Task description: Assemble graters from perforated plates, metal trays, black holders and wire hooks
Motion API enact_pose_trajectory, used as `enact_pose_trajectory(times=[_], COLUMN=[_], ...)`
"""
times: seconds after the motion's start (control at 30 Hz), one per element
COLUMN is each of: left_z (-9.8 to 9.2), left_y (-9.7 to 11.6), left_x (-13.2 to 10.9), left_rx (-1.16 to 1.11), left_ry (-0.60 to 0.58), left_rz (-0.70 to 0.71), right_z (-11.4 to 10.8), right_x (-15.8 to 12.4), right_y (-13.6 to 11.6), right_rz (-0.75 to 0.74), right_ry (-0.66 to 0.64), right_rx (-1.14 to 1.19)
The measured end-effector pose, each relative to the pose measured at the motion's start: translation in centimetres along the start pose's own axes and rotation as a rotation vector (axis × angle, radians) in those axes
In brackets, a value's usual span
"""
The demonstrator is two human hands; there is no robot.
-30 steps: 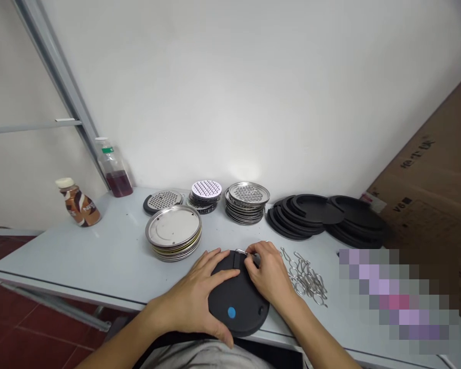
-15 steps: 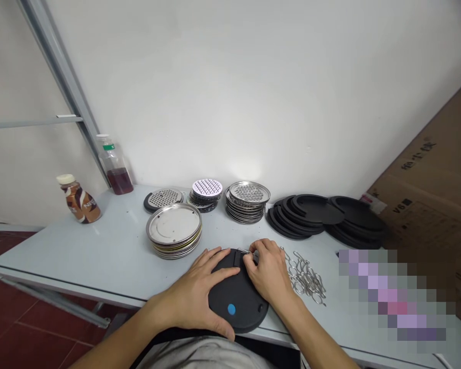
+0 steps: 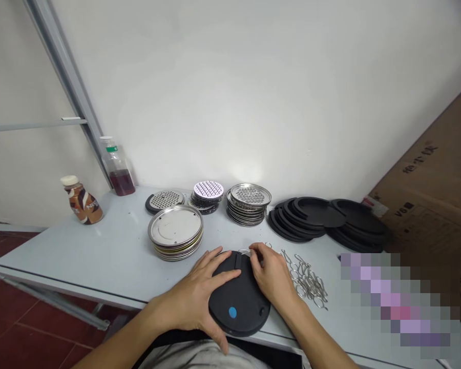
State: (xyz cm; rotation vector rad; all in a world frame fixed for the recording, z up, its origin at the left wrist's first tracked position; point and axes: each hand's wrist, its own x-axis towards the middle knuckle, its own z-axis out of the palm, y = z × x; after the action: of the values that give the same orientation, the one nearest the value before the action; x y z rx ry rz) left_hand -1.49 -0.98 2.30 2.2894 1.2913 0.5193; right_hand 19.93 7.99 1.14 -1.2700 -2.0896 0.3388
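A round black disc point(image 3: 240, 300) with a blue dot lies at the table's front edge. My left hand point(image 3: 200, 292) rests over its left side, fingers spread, with the thumb just off the near rim. At the disc's far edge, my right hand point(image 3: 269, 269) pinches a metal wire clip point(image 3: 244, 251) by the slot there; its fingers partly hide the clip. Just right of this hand is a loose heap of metal wire clips with ring ends point(image 3: 311, 284). Left of the disc stands a stack of round metal plates point(image 3: 175, 225).
Along the wall sit perforated metal discs point(image 3: 250, 195), a white grater-like disc point(image 3: 208, 189) and stacked black discs point(image 3: 318, 212). Two bottles, one brown point(image 3: 83, 202) and one with dark red liquid point(image 3: 122, 182), stand at the left. A cardboard box point(image 3: 426, 205) leans at the right.
My right hand has shifted slightly up and right along the disc's far edge. My left thumb has slid down off the near rim. The view has tilted a little.
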Motion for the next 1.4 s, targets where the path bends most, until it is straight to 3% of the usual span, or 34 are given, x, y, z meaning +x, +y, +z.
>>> enact_pose_trajectory(times=[0.23,0.4,0.5,0.6,0.73,0.8,0.9,1.0,1.1,1.23,1.3,1.4], left_z=[0.2,0.7,0.8,1.0,1.3,1.3,1.0,0.8,0.8,1.0,1.1,1.5], left_y=[1.0,0.8,0.4,0.4,0.9,1.2,1.4,1.2,0.9,0.4,0.3,0.5], left_x=[-0.2,-0.7,-1.0,-1.2,-0.8,-0.3,0.4,0.8,0.8,1.0,1.1,1.3], left_rx=[0.172,0.171,0.081,-0.083,-0.333,-0.455,-0.595,-0.713,-0.757,-0.764,-0.807,-0.867], left_ry=[0.073,0.340,0.442,0.496,0.662,0.708,0.706,0.695,0.679,0.716,0.711,0.567], left_rz=[0.180,0.367,0.380,0.279,-0.062,-0.223,-0.355,-0.421,-0.455,-0.528,-0.511,-0.359], right_z=[-0.5,-1.2,-1.3,-1.5,-2.1,-2.3,-2.2,-2.2,-2.5,-2.9,-2.8,-2.5], right_x=[0.3,1.0,1.3,1.1,0.7,0.5,0.4,0.4,0.3,0.1,0.2,0.6], right_y=[0.5,1.5,1.9,1.3,-0.2,-0.6,-0.5,-0.4,-0.6,-1.0,-0.9,-0.2], right_rz=[0.072,0.290,0.364,0.329,0.235,0.217,0.255,0.282,0.301,0.303,0.324,0.408], right_ry=[0.044,-0.002,-0.010,-0.007,-0.037,-0.093,-0.243,-0.372,-0.431,-0.504,-0.470,-0.297], right_rx=[0.036,0.342,0.561,0.627,0.630,0.693,0.861,0.911,0.890,1.030,1.102,1.149])
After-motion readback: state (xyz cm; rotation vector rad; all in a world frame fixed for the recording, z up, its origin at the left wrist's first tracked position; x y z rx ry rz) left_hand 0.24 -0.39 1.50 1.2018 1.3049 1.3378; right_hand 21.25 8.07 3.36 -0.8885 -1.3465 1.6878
